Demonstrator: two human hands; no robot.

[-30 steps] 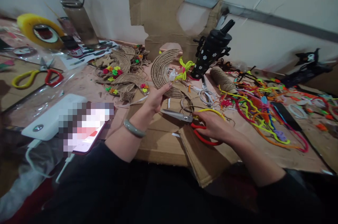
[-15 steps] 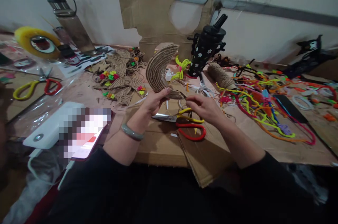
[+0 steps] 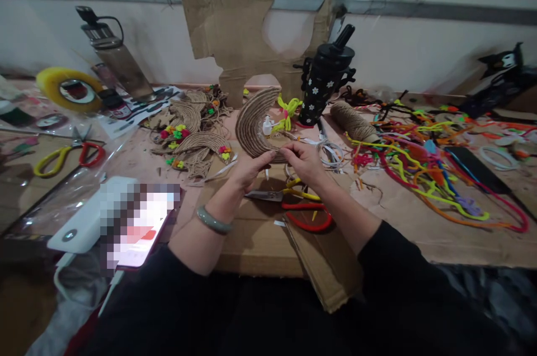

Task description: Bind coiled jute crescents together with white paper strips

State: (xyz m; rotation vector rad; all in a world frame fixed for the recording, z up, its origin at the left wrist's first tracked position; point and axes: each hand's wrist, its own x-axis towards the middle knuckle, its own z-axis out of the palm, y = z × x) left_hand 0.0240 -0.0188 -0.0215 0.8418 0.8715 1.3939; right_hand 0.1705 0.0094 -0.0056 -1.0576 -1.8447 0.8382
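Note:
A crescent wrapped in brown twine (image 3: 250, 126) stands raised in front of me, its lower end between my hands. My left hand (image 3: 248, 170) grips that end from below, thumb on top. With fingers pinched together, my right hand (image 3: 302, 159) holds the crescent's lower right tip, close beside the left thumb. Beneath my hands lie scissors with one yellow and one red handle (image 3: 308, 226), on a piece of cardboard (image 3: 255, 233). Behind the crescent are a small white bottle (image 3: 267, 126) and a yellow pipe-cleaner bow (image 3: 288, 112).
More twine crescents with small flowers (image 3: 201, 141) lie left of centre. A black flowered tumbler (image 3: 322, 85) and a twine spool (image 3: 351, 121) stand and lie behind, right. Colourful pipe cleaners (image 3: 436, 177) spread rightward. A power bank (image 3: 90, 219) and lit phone (image 3: 145, 233) sit left.
My right hand has moved left along the crescent's lower end, closer to my left hand. The crescent sits slightly lower in view, and the camera has tilted a little.

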